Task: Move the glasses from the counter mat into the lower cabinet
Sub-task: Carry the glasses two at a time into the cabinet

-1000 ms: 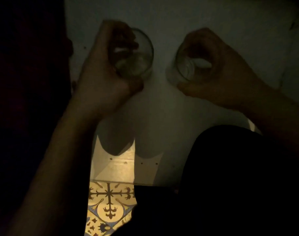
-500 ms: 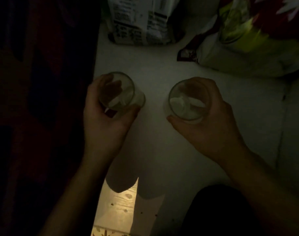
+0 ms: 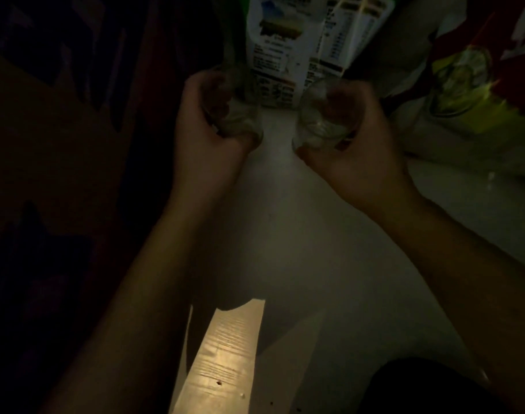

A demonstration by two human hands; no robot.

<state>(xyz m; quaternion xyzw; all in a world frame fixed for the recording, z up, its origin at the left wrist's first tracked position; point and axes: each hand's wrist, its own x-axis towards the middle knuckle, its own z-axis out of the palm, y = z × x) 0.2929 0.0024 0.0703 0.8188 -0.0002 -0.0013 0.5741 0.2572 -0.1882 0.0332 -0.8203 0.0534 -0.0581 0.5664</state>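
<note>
Left hand (image 3: 207, 135) grips a clear glass (image 3: 240, 115), fingers curled round its far side, thumb along the near edge by its base. Right hand (image 3: 356, 144) grips a second glass (image 3: 319, 115) the same way, fingers wrapped over the right wall, thumb tip at the near lower rim. Both glasses tilted, mouths toward the camera; whether their bases touch the shelf floor (image 3: 285, 234) cannot be told in this light.

Compared with half a second ago: both hands and glasses now sit farther into the cabinet, right up against the white printed bag (image 3: 285, 49) at the back. Then, a clear stretch of pale floor lay between glasses and bag; now the left glass overlaps the bag's lower left corner and the right glass its lower right corner. The gap between the two glasses remains open. Forearms reach in longer from the near edge.

Right of the right hand: a crumpled green and yellow bag (image 3: 464, 85) with red on its far right side, near the hand but apart from it. Left side: dark cabinet wall, detail lost. Near edge: a lit strip of wood-grain board (image 3: 225, 354), a dark rounded shape at the lower right corner.
</note>
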